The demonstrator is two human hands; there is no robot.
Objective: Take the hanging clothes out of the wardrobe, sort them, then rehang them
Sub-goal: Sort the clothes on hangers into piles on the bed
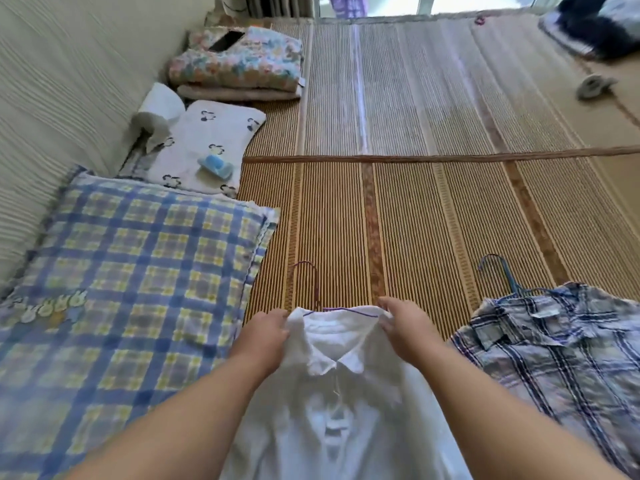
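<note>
A white collared shirt (332, 403) lies flat on the bamboo mat (415, 220) in front of me, on a purple wire hanger (313, 289) whose hook points away. My left hand (268, 336) grips the shirt's left shoulder. My right hand (403, 325) pinches the right shoulder by the collar. To the right lies a blue plaid shirt (554, 351) on a blue hanger (502, 275), touched by neither hand.
A blue and yellow checked pillow (131, 292) lies at the left, with a white patterned pillow (211, 143) and folded floral quilts (239, 64) behind it. Dark clothes (599, 26) sit at the far right, and a small grey item (594, 86) lies near them.
</note>
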